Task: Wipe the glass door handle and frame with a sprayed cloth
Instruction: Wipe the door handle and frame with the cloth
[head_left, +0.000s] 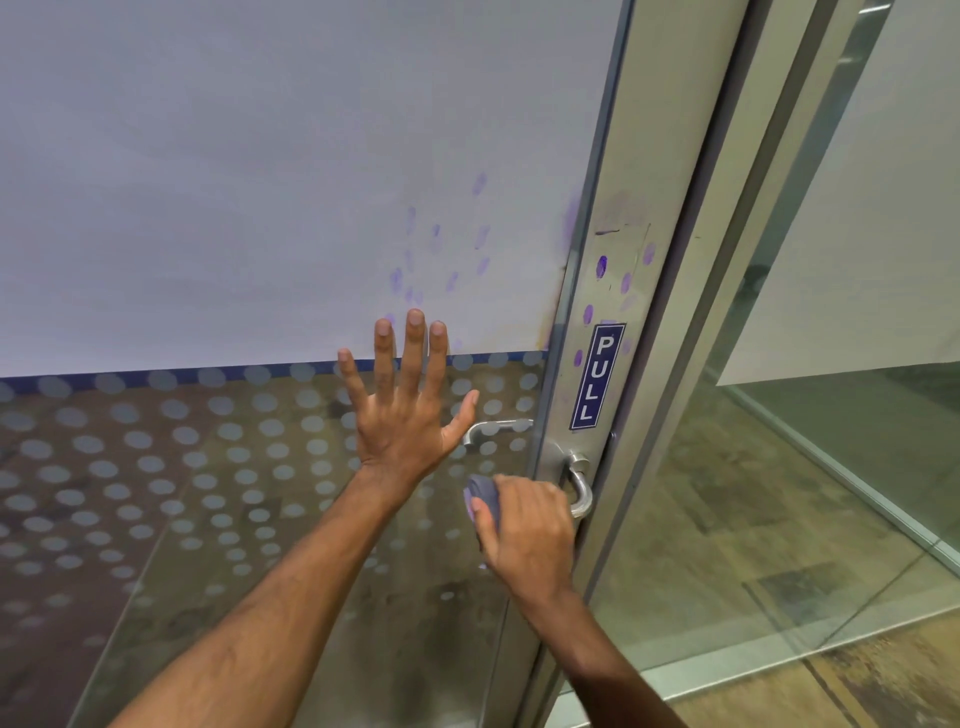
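Observation:
My left hand (408, 400) is pressed flat on the glass door (234, 208), fingers spread, holding nothing. My right hand (530, 525) grips a bunched grey-blue cloth (484, 498) low against the door, just left of the curved metal handle (582, 486). The handle sits on the silver door frame (623, 208), under a blue PULL sticker (597, 376). Purple smudge marks (601, 266) dot the frame above the sticker and the glass near my left fingertips. A second lever (493, 430) shows through the glass on the far side.
The lower glass has a frosted dot pattern (156, 467). To the right stands a fixed glass panel (831, 415) with its own metal frame, and wooden flooring (779, 597) shows behind it.

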